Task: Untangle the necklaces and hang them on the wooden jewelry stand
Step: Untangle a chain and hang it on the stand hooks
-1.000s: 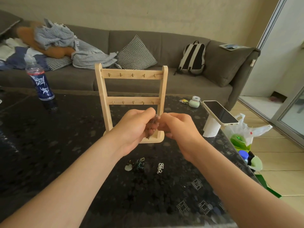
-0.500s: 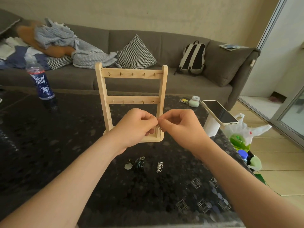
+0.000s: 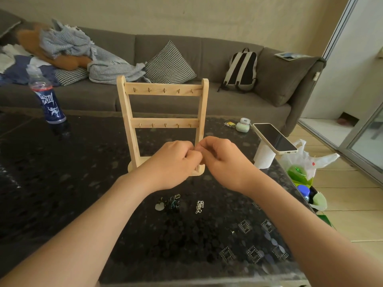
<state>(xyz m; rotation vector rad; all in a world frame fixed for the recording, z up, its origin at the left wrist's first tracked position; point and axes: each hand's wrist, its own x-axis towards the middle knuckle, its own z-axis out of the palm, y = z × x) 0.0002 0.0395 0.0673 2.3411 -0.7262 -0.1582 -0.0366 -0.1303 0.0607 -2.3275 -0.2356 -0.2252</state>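
Where the two hands meet: just in front of the right post of the pale wooden jewelry stand (image 3: 163, 90), a little above its base.
Left hand (image 3: 173, 162): fingers curled, the tips pinching a thin necklace chain (image 3: 197, 169), which is mostly hidden.
Right hand (image 3: 224, 160): fingers also curled, pinching the same chain and touching the left fingertips.
Stand: upright on the black speckled table (image 3: 83, 172).
Near the wrists, on the table: a dark tangled necklace with pale heart pendant (image 3: 171, 203); beside it but apart, a small silver chain heap (image 3: 199, 206).
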